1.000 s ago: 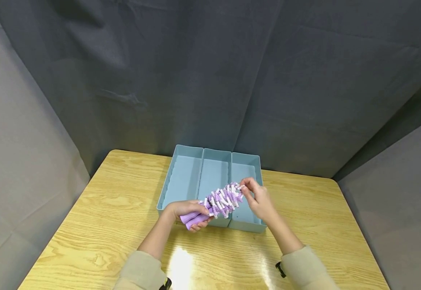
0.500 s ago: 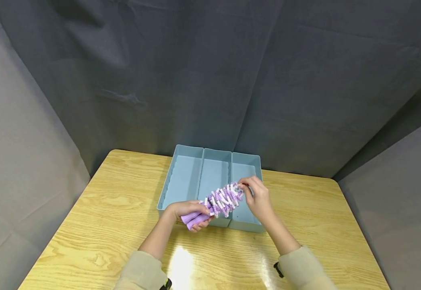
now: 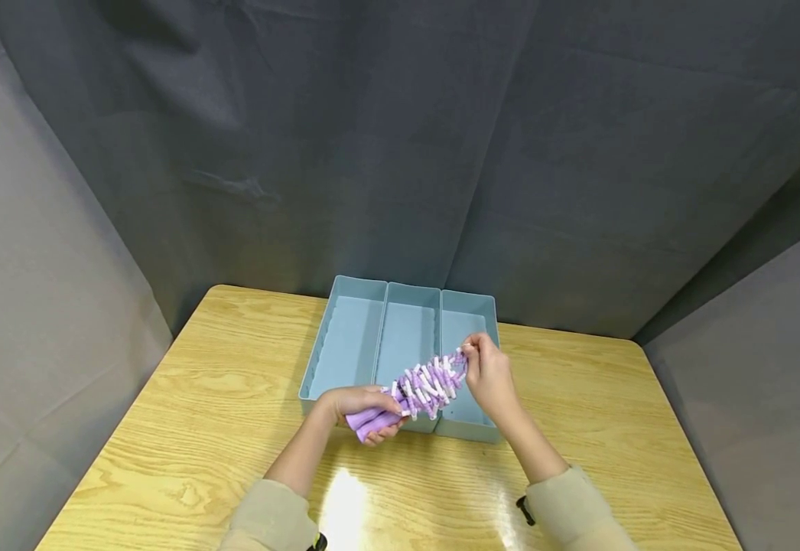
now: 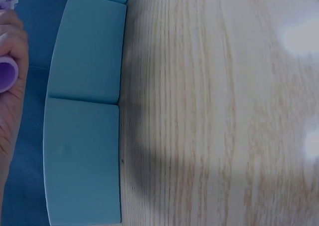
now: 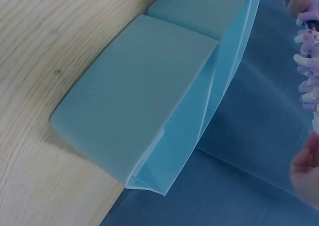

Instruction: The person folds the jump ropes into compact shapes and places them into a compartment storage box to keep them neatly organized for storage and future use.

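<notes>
A bundled jump rope [image 3: 430, 388] with purple and white bead segments and two purple handles [image 3: 369, 422] is held over the front of the blue bins. My left hand [image 3: 357, 402] grips the handles, thumb across the top. In the left wrist view a hollow handle end [image 4: 7, 75] pokes out of that hand. At the far end of the bundle, the fingertips of my right hand [image 3: 491, 376] pinch the beaded cord. The right wrist view catches the beads [image 5: 309, 71] running between both hands at its right edge.
Three light-blue bins [image 3: 320, 344] stand side by side at the back of the wooden table [image 3: 221, 428], against a dark grey curtain [image 3: 345, 153]. Pale grey panels [image 3: 42, 306] close in both sides.
My right hand has turned slightly and drawn the cord end a little outward, with more of a beaded loop showing there. The left hand keeps its grip, almost in place.
</notes>
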A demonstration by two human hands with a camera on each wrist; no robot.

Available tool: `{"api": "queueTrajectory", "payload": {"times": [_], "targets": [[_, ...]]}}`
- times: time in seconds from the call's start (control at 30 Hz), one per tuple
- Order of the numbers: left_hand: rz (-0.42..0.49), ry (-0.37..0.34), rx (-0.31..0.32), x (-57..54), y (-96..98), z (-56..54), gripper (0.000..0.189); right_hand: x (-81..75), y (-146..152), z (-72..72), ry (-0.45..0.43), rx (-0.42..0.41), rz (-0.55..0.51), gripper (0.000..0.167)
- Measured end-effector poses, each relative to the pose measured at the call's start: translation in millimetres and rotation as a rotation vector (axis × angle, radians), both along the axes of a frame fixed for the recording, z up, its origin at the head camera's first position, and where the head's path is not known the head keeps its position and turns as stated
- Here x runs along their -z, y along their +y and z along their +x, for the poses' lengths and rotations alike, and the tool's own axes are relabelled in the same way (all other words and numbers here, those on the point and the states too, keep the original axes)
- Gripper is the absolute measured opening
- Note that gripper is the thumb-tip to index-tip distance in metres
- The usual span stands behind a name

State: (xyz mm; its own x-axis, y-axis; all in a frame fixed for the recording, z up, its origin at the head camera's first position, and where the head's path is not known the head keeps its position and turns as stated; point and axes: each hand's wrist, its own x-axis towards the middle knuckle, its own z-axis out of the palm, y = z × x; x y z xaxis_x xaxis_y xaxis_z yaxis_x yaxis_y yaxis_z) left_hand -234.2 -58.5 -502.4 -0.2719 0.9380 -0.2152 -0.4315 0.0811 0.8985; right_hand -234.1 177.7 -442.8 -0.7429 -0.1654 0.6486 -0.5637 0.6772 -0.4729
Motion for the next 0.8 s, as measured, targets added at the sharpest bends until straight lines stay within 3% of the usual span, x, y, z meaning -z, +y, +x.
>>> {"api": "queueTrajectory", "payload": {"times": [0.07,0.23,0.33,0.43,0.53,0.63,0.8], "targets": [[0.005,0.001,0.009,0.0,0.2,0.5,0.018,-1.9,0,0.3,-0.122,0.03,-0.054,0.003],[0.027,0.002,0.027,-2.6,0.0,1.2,0.018,-10.9,1,-0.9,-0.534,0.091,-0.239,0.019],[0.03,0.0,0.035,-3.1,-0.3,1.4,0.019,-15.7,1,-2.3,-0.729,0.067,-0.35,0.024],[0.032,-0.006,0.048,-2.5,-1.3,1.6,0.018,-17.1,1,-3.2,-0.843,0.012,-0.45,0.026],[0.041,-0.02,0.056,-2.0,-2.7,1.8,0.017,-17.6,3,-2.5,-0.854,-0.059,-0.535,0.024],[0.053,-0.036,0.055,-4.1,-4.6,2.2,0.017,-19.4,5,-0.6,-0.781,-0.134,-0.553,0.024],[0.059,-0.047,0.052,-9.2,-7.2,2.3,0.017,-33.0,9,8.2,-0.632,-0.259,-0.426,0.024]]}}
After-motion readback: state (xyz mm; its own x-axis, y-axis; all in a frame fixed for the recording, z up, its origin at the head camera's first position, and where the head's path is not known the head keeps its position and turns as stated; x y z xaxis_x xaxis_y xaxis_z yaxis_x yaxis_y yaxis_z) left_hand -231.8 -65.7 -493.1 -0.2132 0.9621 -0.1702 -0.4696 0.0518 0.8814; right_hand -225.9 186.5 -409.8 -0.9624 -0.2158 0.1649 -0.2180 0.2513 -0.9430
